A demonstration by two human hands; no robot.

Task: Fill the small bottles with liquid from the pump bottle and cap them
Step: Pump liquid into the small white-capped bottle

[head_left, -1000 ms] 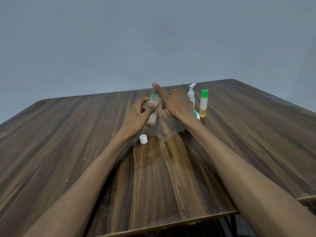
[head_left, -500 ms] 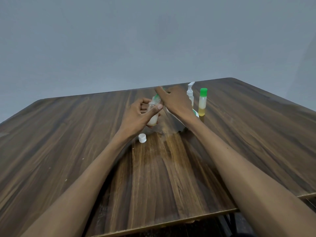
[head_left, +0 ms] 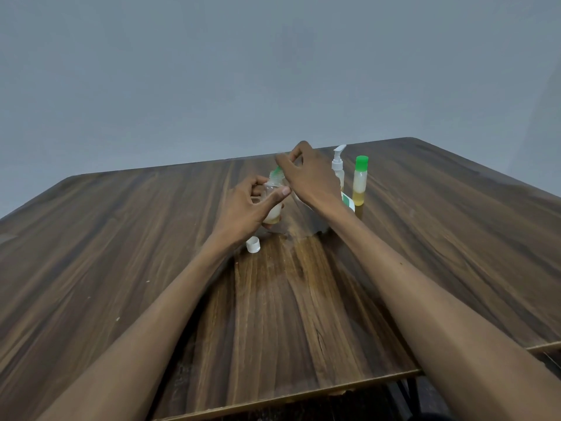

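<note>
Bare room: wooden table (head_left: 425, 238), grey wall (head_left: 212, 71)

Count, head view:

- Hands: 2. Left hand (head_left: 247, 205) and right hand (head_left: 306, 174), both at frame centre.
- Small bottles: 2. One in left hand (head_left: 272, 214), centre; one with green cap (head_left: 359, 182) standing right of centre.
- Pump bottles: 1 seen for certain (head_left: 338, 165), just left of green-capped bottle. White-and-green object (head_left: 347, 202) below right wrist, mostly hidden; kind not determinable.
- Loose white caps: 1 (head_left: 253, 245), on wood below left hand.
- Green caps: 2. One on standing bottle; one (head_left: 277, 171) at right fingertips, partly hidden.
- Tables: 1 (head_left: 121, 238).
</note>
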